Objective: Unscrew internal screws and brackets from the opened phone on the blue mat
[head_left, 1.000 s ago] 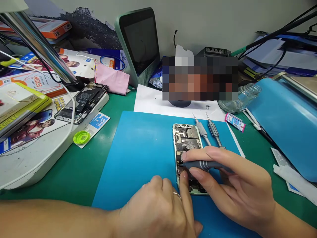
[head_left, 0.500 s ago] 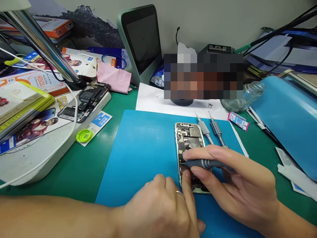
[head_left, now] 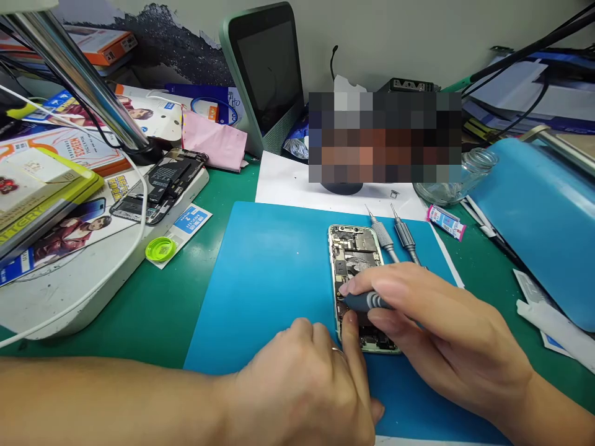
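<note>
An opened phone [head_left: 354, 251] with its circuit boards bare lies on a blue mat [head_left: 274, 272]. My right hand [head_left: 441, 334] is closed round a dark grey screwdriver [head_left: 367, 301], whose tip rests on the phone's left inner edge. My left hand [head_left: 302, 384] is curled beside the phone's lower end, with one finger pressed on the phone's lower left part. A ring shows on that hand. Two more grey screwdrivers [head_left: 395, 238] lie on the mat just right of the phone.
A second opened phone [head_left: 160, 186] lies on a white box at the left, near a green cap [head_left: 160, 249]. Behind stand a green-framed screen [head_left: 267, 68], a glass jar [head_left: 458, 179] and a lamp arm [head_left: 79, 80]. A blue folder [head_left: 534, 210] lies at the right.
My right hand has slid forward along the screwdriver, so less of the handle shows. The view has shifted slightly; the left hand stays on the phone's lower end.
</note>
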A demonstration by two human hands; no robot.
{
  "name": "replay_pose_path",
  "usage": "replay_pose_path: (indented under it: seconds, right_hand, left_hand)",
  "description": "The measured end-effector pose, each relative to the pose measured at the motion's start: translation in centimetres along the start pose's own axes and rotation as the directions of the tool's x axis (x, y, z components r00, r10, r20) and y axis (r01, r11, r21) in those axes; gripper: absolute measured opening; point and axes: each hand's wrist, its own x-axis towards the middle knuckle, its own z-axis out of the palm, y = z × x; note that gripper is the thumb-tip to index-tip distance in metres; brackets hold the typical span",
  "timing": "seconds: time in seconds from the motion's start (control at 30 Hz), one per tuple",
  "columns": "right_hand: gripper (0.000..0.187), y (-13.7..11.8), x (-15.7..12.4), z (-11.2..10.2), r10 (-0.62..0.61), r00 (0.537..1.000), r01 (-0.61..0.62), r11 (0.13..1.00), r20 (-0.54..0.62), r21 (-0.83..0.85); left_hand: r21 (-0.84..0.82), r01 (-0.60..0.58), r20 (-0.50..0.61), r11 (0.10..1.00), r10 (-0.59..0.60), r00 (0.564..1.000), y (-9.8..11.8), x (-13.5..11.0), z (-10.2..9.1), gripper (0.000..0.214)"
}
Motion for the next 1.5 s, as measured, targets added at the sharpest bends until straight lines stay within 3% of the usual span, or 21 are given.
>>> replay_pose_path:
  seconds: [0.27,0.53,0.67,0.87,1.03,1.5]
  right_hand:
    - [0.074,-0.3,0.0,0.2,0.079,0.996,-0.080,0.995,-0.029,-0.053]
    - [0.058,-0.3,0.4,0.5,0.020,0.992,-0.030,0.996,-0.124,-0.083]
    - [0.062,-0.6,0.4,0.6,0.031,0.991,-0.047,0.991,-0.129,-0.122]
    - [0.045,-0.1,0.1,0.6,-0.058,0.991,0.046,0.993,-0.118,-0.105]
    - [0.059,-0.5,0.1,0.9,-0.038,0.993,0.023,0.990,-0.112,-0.139]
    - [0.061,-0.4,0.2,1.1,-0.033,0.994,0.016,0.988,-0.108,-0.156]
  left_hand:
    - [-0.010,-0.011,-0.016,1.000,0.011,1.000,0.0,0.0,0.2,0.047]
    - [-0.001,-0.002,-0.116,1.000,0.002,0.993,0.0,0.3,0.9,0.036]
    - [0.006,0.004,-0.144,1.000,-0.003,0.990,0.1,0.3,1.4,0.034]
    - [-0.021,0.019,-0.158,1.000,-0.022,0.987,0.1,-0.1,1.8,0.031]
    - [-0.061,0.032,-0.156,0.998,-0.041,0.987,0.2,-0.1,1.9,0.028]
    - [-0.039,0.016,-0.146,0.999,-0.021,0.989,0.3,-0.1,1.8,0.028]
